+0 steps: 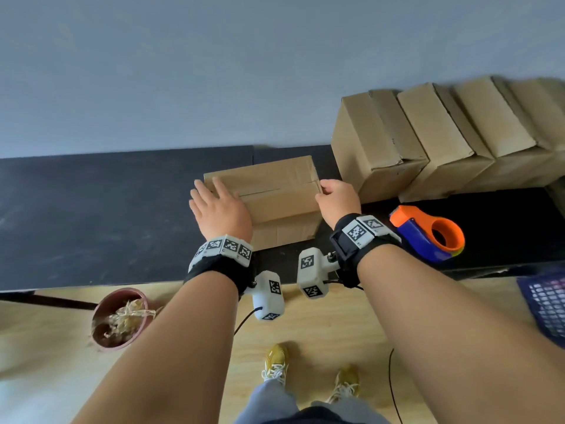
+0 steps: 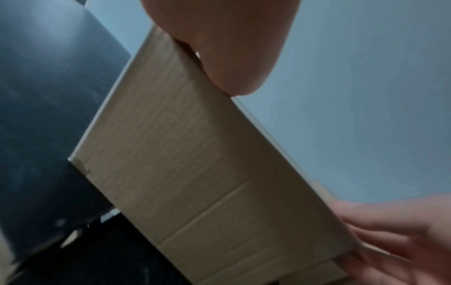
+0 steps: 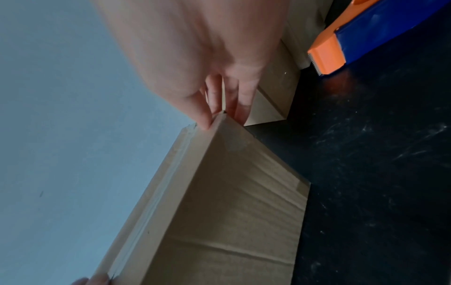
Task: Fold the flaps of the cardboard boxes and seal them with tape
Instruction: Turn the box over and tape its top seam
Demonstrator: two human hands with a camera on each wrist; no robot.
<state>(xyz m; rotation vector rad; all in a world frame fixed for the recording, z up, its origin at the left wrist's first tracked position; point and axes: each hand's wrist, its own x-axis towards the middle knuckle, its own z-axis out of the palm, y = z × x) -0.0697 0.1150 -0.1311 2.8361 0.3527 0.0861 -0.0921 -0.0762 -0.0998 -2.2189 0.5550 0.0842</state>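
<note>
A brown cardboard box lies on the black table, its top flaps folded down and meeting at a seam. My left hand lies flat on the box's top at its left end, fingers straight; its thumb rests along the box's edge in the left wrist view. My right hand is at the box's right end with fingers curled over the top edge. In the right wrist view its thumb and fingers straddle the box at its corner. An orange and blue tape dispenser lies on the table right of that wrist.
Several closed cardboard boxes lean in a row at the back right of the table, close to the right hand. On the wooden floor stand a reddish pot of dry plant matter and a purple basket. A grey-blue wall rises behind the table.
</note>
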